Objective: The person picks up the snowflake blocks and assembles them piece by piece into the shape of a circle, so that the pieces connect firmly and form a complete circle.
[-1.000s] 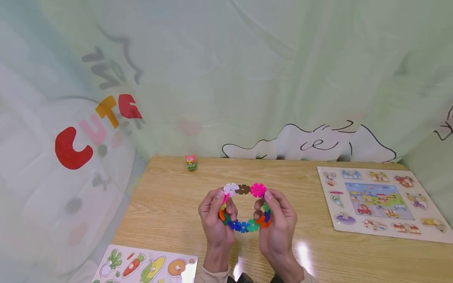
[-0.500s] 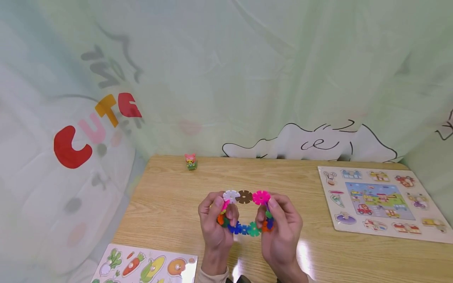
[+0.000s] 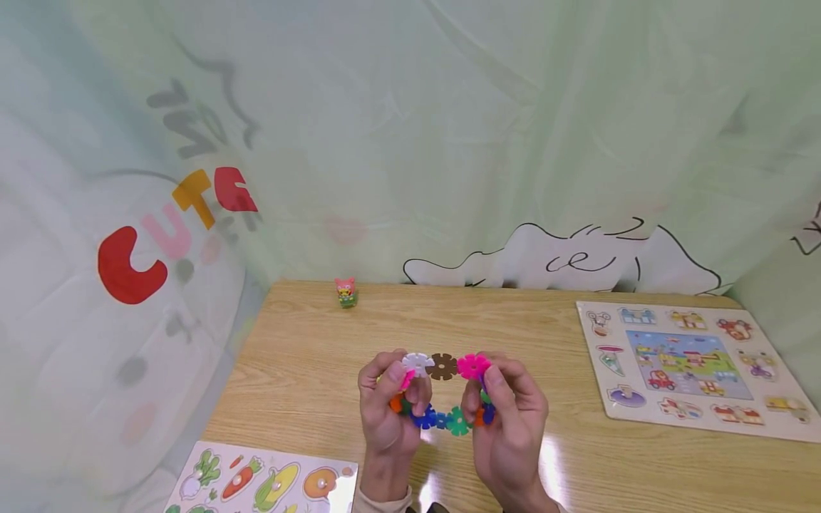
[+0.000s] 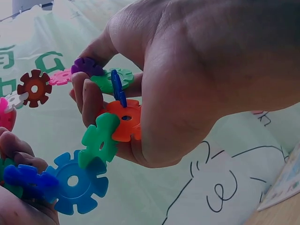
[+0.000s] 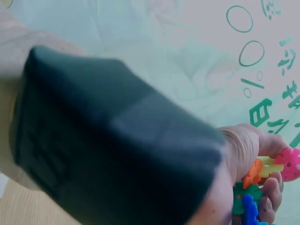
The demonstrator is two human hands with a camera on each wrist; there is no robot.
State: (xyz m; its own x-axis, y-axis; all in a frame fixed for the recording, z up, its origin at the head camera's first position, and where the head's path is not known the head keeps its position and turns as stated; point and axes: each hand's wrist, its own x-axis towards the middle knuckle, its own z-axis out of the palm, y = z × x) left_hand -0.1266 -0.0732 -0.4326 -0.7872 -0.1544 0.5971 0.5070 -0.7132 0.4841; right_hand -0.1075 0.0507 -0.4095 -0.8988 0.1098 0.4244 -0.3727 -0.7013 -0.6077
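Note:
A ring of interlocking notched plastic discs is held up above the table in both hands. Its far side shows a white disc (image 3: 418, 365), a brown disc (image 3: 442, 367) and a pink disc (image 3: 472, 366). My left hand (image 3: 388, 410) pinches the left side by the white disc, thumb on top. The right hand (image 3: 509, 427) grips the opposite side near the pink disc. Blue and green discs (image 3: 458, 421) form the near side. In the left wrist view an orange disc (image 4: 126, 119) lies against the right palm. Fingers partly hide the side discs.
A vegetable puzzle board (image 3: 343, 491) lies at the front left. Another puzzle board (image 3: 616, 406) with vehicle pieces lies at the right. A small pink-and-green figurine (image 3: 346, 293) stands near the table's back edge, before a printed curtain (image 3: 385, 142).
Both hands have lowered the far side of the ring slightly toward the person. The right hand has shifted a little to the right, and the side discs look more covered by fingers.

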